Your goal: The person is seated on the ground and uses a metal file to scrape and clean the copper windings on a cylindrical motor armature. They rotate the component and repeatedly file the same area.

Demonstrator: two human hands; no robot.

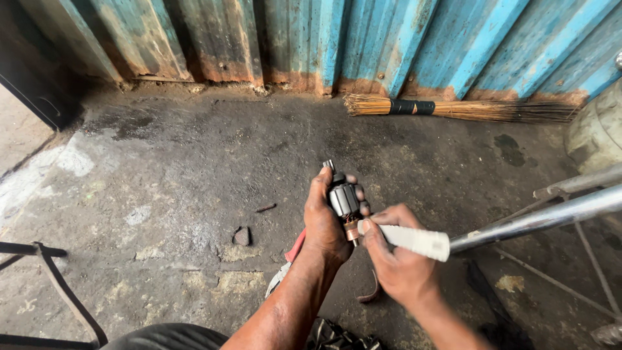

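Over the stained concrete floor [194, 168], mid-frame, you hold a small motor armature [344, 198] upright in your left hand [324, 223]. The fingers wrap tight around its dark laminated core and the steel shaft tip pokes out above the thumb. Your right hand [398, 266] pinches a white ridged strip [414, 241], maybe a folded abrasive or a file, I can't tell which. Its near end is pressed against the copper-coloured commutator just below the core, so both hands are closed firmly on what they hold.

Progress, as a judgement: the armature is already out of whatever housing it belongs to, and the commutator is being worked. The copper looks dull and brownish where visible, so cleaning seems early or midway, not finished. Reassembly is not yet started, and no housing is in sight.

A red-handled tool [295, 246] lies under your left wrist. A stick broom [453, 108] rests along the blue corrugated wall [414, 45], and metal tubing [551, 217] crosses at right.
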